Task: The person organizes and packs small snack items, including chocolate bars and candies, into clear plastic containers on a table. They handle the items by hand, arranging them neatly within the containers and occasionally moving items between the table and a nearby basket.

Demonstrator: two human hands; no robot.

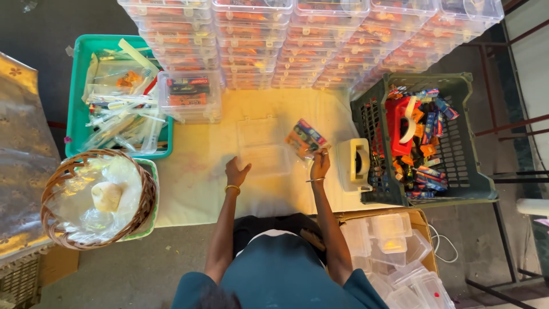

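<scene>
The right hand (320,165) gripped a small packet of coloured items (306,139) just above the open clear box (264,159), which the left hand (235,171), fingers spread, apparently steadied on the yellow table (194,189) for easy filling.

A wicker basket (97,197), a teal tray (77,97), a dark crate (457,166) and stacked, seemingly filled, clear boxes (309,40).

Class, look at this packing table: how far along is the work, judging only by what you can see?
Done: many filled clear boxes stacked behind. In hand: right hand holds a clear packet of small items by the open box; left hand touches it. Left: crate items, empty boxes.
</scene>
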